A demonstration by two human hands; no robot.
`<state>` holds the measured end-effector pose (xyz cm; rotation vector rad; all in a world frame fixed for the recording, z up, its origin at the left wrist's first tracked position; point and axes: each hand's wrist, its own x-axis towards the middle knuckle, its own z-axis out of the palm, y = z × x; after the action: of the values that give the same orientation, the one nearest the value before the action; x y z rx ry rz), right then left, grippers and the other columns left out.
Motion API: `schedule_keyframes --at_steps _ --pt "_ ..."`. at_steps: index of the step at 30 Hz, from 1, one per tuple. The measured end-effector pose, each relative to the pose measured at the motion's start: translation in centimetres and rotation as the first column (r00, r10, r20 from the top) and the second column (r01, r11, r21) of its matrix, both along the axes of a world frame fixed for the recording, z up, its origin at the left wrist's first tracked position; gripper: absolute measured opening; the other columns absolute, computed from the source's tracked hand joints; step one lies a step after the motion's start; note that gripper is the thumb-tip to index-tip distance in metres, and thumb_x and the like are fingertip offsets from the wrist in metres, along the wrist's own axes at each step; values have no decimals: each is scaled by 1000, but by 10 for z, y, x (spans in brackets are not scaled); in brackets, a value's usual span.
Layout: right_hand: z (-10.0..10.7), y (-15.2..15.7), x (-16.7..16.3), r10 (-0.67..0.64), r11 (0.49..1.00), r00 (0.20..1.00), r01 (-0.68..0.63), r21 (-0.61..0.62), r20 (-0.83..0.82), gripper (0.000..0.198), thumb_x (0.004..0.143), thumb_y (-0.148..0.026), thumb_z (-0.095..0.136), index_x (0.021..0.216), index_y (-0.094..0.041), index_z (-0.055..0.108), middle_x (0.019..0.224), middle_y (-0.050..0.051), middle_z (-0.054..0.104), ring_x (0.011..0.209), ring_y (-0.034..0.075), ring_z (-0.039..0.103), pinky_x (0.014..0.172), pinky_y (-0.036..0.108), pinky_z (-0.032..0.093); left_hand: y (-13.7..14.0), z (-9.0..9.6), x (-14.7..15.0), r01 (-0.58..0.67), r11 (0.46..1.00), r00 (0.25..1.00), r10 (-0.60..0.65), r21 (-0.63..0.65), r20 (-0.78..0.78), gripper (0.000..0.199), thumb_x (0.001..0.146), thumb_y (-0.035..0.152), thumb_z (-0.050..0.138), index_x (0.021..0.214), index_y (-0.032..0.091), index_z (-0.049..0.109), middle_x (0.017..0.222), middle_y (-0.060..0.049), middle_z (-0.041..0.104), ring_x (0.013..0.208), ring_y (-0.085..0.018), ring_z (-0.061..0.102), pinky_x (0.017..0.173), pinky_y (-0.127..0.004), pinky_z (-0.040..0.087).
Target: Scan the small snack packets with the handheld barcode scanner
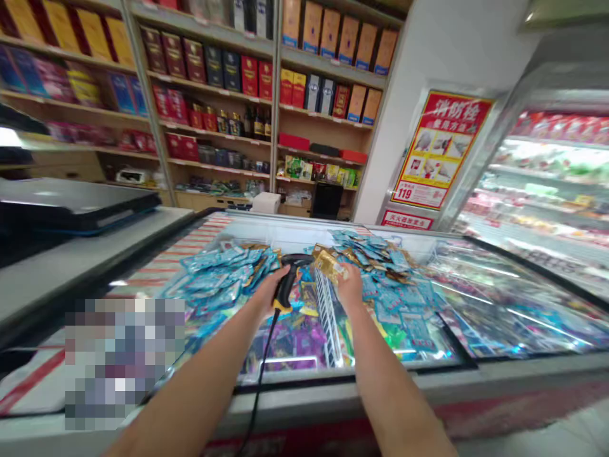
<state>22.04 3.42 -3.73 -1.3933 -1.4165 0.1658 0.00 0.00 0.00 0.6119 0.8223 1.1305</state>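
Observation:
My left hand (272, 289) is wrapped round the grip of a black and yellow barcode scanner (286, 285), whose head faces right. A black cable hangs from its base. My right hand (349, 285) grips a small gold packet (328, 264) by its right end, close in front of the scanner's head. Both hands are above the glass top of a chest freezer. Blue packets (214, 276) lie piled to the left of the scanner, and another heap of blue and gold packets (394, 279) lies to the right of my right hand.
A white wire divider (327, 311) runs between the freezer's sections. At the left is a counter with a dark flat device (76, 203). Shelves of boxed bottles (214, 66) stand behind. A lit display fridge (547, 197) is at the right, beside a red and yellow poster (440, 149).

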Motion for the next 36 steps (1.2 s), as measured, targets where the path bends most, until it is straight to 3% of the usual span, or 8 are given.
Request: schedule_keyframes --at_steps 6,13,20,31,36 --pt "-3 1 -4 44 998 999 -44 -35 -16 37 69 -13 56 106 -19 61 103 5 64 96 21 59 88 32 43 -9 -4 -1 66 992 998 -67 108 6 26 81 31 62 91 7 67 87 -13 72 77 -18 69 74 -25 56" --pt "7 -7 -8 42 994 998 -47 -101 -50 40 71 -18 56 111 -19 60 104 4 67 92 19 61 83 29 45 -15 -2 0 6 993 995 6 121 -103 21 77 32 66 78 10 67 69 -7 70 62 -15 67 64 -22 55" --pt "3 -4 -6 80 988 996 -83 -131 -32 41 71 -24 58 111 -19 61 95 3 69 75 19 62 72 29 47 -17 -1 0 65 981 987 -36 181 -158 25 77 34 66 79 9 68 68 -8 70 60 -13 65 62 -21 53" --pt "-1 2 -2 95 986 995 -89 -143 34 43 71 -24 58 114 -20 60 98 4 69 87 21 64 79 31 48 -20 2 -2 122 967 982 -86 223 -165 28 74 35 68 83 8 70 78 -11 72 62 -14 65 63 -22 52" --pt "1 -3 -5 120 978 989 -103 -183 83 32 77 -30 58 107 -21 63 99 5 70 91 21 64 82 33 48 -19 -1 -3 126 966 987 -100 226 -123 31 77 37 65 88 8 70 79 -12 72 69 -17 68 72 -25 54"
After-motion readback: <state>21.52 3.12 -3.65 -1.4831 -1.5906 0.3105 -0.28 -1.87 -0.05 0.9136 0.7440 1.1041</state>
